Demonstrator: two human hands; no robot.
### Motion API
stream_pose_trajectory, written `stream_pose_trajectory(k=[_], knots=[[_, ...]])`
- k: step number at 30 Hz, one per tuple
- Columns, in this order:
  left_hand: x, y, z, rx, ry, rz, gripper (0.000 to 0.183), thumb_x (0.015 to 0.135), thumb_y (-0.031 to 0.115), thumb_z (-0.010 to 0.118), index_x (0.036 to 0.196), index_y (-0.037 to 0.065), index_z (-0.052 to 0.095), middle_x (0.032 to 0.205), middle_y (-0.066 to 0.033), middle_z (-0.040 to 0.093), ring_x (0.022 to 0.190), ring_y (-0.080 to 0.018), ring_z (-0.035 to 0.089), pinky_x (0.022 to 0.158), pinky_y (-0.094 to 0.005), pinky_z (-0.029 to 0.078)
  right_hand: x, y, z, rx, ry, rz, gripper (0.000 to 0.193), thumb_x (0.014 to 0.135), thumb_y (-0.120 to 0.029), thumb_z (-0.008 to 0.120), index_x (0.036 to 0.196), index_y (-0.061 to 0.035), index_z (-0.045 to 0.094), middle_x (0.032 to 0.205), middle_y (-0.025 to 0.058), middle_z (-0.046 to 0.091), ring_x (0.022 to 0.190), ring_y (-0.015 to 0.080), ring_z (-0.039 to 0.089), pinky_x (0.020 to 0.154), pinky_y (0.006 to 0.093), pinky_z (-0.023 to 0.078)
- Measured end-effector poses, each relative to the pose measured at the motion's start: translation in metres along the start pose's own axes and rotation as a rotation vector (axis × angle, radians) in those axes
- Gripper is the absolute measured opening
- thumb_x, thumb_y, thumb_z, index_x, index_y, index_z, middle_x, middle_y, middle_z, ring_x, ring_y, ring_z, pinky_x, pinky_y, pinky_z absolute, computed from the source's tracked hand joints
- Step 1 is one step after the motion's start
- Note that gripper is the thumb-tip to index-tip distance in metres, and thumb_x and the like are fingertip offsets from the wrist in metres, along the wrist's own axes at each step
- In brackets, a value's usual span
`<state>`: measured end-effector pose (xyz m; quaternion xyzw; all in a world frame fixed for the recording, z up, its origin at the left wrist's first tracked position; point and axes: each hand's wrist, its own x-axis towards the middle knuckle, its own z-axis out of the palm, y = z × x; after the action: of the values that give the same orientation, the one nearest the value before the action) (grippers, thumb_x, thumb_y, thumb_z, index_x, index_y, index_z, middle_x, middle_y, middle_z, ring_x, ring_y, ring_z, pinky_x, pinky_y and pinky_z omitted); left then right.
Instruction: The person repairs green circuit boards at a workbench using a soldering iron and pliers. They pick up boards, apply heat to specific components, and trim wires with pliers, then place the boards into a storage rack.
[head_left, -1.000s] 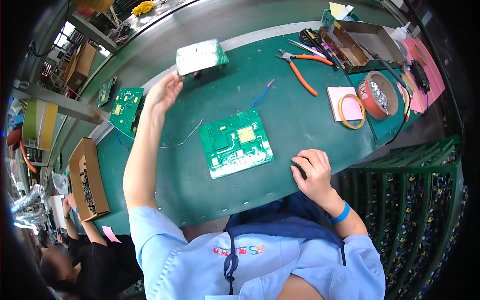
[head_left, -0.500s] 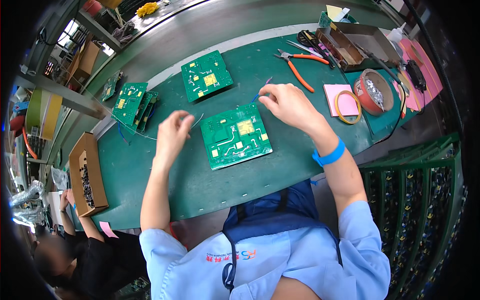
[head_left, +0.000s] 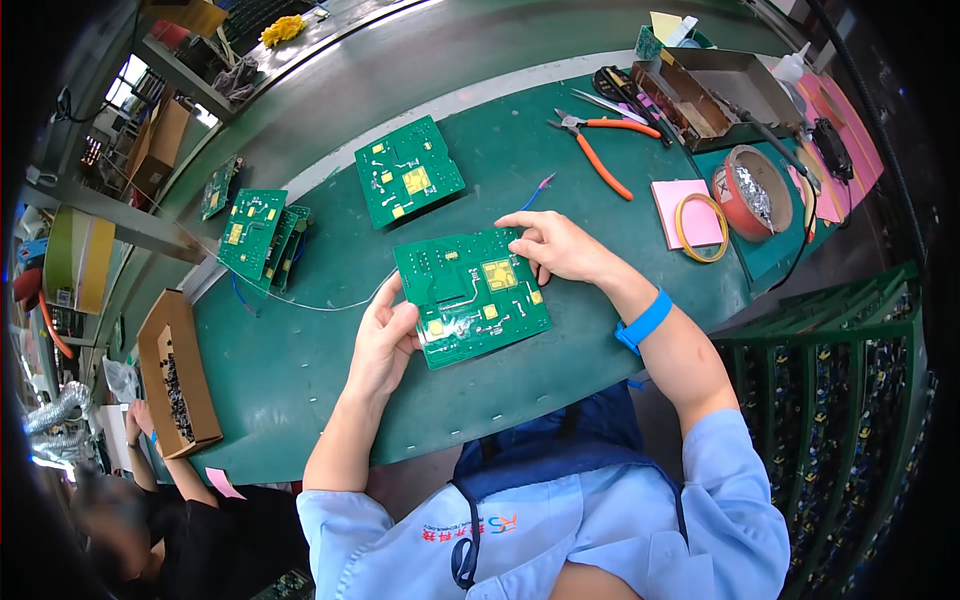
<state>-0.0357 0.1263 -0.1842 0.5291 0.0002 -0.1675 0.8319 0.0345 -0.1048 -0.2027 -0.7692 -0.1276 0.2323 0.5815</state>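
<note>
A green circuit board (head_left: 462, 305) with yellow patches is between my hands, at the middle of the green mat. My left hand (head_left: 385, 335) grips its left edge, thumb on top and fingers beneath. At the upper right corner my right hand (head_left: 550, 248) holds the board, fingers bent over the edge. A blue wire (head_left: 538, 192) with a purplish end sticks out behind the board, near the right fingers. A thin pale wire (head_left: 335, 307) runs from the left side of the board toward other boards. Beyond lies a second green circuit board (head_left: 408, 168), apart from both hands.
More circuit boards (head_left: 252, 232) stand at the left, above a cardboard box (head_left: 207, 425) of small black parts. Orange-handled cutters (head_left: 605, 163), a yellow tape ring (head_left: 683, 228), pink paper pad (head_left: 665, 190), red bowl (head_left: 727, 205) and metal tray (head_left: 765, 85) lie right. A co-worker's arms (head_left: 180, 470) show lower left.
Both hands have come down onto the near circuit board and taken hold of it; before, they hovered beside it. The left hand moved right and toward me.
</note>
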Motion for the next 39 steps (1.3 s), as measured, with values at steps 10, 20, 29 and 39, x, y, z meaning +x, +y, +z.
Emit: stream_pose_trajectory(k=[10,20,29,39], knots=[[0.001,0.001,0.002,0.096,-0.005,-0.055,0.046,0.077,0.014,0.055,0.116,0.0,0.034,0.098,-0.0083,0.054,0.081,-0.0124,0.057,0.065,-0.0242,0.05,0.01,-0.007,-0.064,-1.006,0.74,-0.21,0.049,0.066,-0.033,0.063,0.107,-0.0101,0.048,0.095,0.0149,0.052,0.095,0.0279,0.047,0.08,0.0407,0.037],[0.0,-0.004,0.001,0.064,0.032,-0.036,0.043,0.078,0.013,0.054,0.115,0.001,0.035,0.096,-0.0086,0.055,0.08,-0.012,0.057,0.066,-0.0238,0.049,0.012,0.032,-0.121,-1.166,0.617,0.104,0.088,0.05,-0.061,0.06,0.121,-0.0136,0.039,0.125,0.0196,0.03,0.118,0.0324,0.025,0.092,0.0495,0.02],[0.001,-0.006,-0.001,0.058,0.018,-0.037,0.041,0.079,0.014,0.053,0.114,0.001,0.036,0.094,-0.0083,0.055,0.078,-0.0107,0.056,0.064,-0.0226,0.049,0.013,0.015,-0.128,-1.206,0.524,0.058,0.058,0.056,-0.044,0.063,0.099,-0.0056,0.054,0.096,0.0148,0.049,0.095,0.0274,0.043,0.083,0.0401,0.031],[0.0,-0.005,0.0,0.045,-0.003,-0.003,0.044,0.08,0.017,0.051,0.117,0.0,0.033,0.099,-0.0083,0.053,0.082,-0.0123,0.056,0.067,-0.0262,0.05,-0.037,-0.024,-0.07,-0.634,0.334,-0.204,0.037,0.067,-0.029,0.06,0.088,0.0013,0.051,0.086,0.0178,0.051,0.08,0.0296,0.053,0.066,0.0363,0.044]])
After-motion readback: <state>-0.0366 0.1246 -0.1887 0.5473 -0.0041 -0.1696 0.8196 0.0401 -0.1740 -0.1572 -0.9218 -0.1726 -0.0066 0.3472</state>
